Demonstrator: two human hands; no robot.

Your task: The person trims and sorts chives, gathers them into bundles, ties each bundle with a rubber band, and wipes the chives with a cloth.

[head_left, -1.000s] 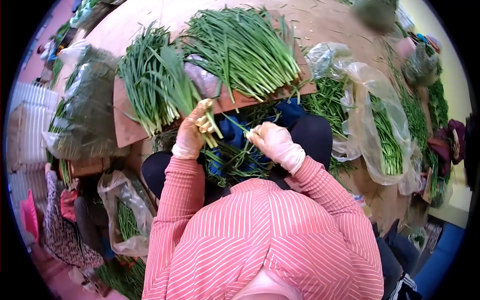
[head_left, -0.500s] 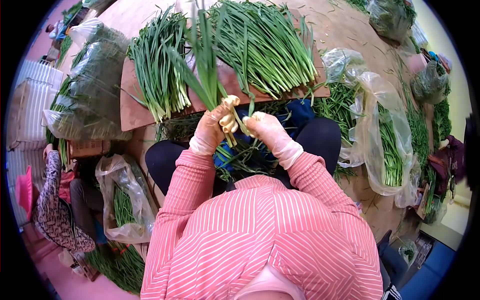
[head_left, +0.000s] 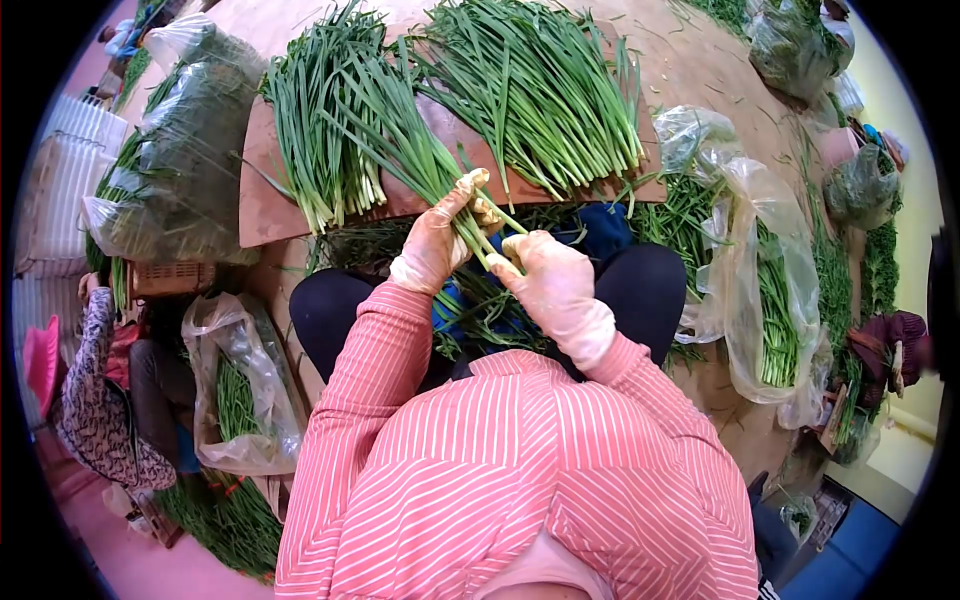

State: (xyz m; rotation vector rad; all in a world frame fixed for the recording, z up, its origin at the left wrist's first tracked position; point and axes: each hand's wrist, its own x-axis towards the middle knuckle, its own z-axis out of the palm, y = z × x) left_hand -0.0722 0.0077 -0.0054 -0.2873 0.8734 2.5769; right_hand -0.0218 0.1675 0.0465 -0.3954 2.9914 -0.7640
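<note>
My left hand (head_left: 440,235), in a pale stained glove, is closed around a small bunch of garlic chives (head_left: 425,155). Their leaves fan up and left over the board, and the pale stem ends point down toward my right hand. My right hand (head_left: 548,275), gloved too, pinches at these lower ends, its thumb and fingertips on a stalk that slants away from the bunch. Behind my hands, a brown board (head_left: 270,215) bears a left pile of chives (head_left: 325,120) and a larger right pile (head_left: 545,100). Loose trimmings (head_left: 490,315) lie between my knees.
Clear plastic bags of greens stand at left (head_left: 185,150) and right (head_left: 755,270); another open bag (head_left: 240,390) lies lower left. A person in a patterned sleeve (head_left: 95,350) sits at far left beside an orange basket (head_left: 170,285). More greens (head_left: 225,520) lie at lower left.
The bunch in my left hand has tipped from nearly upright to lean left, low over the board. My right hand has shifted slightly right and down, still at the stem ends.
</note>
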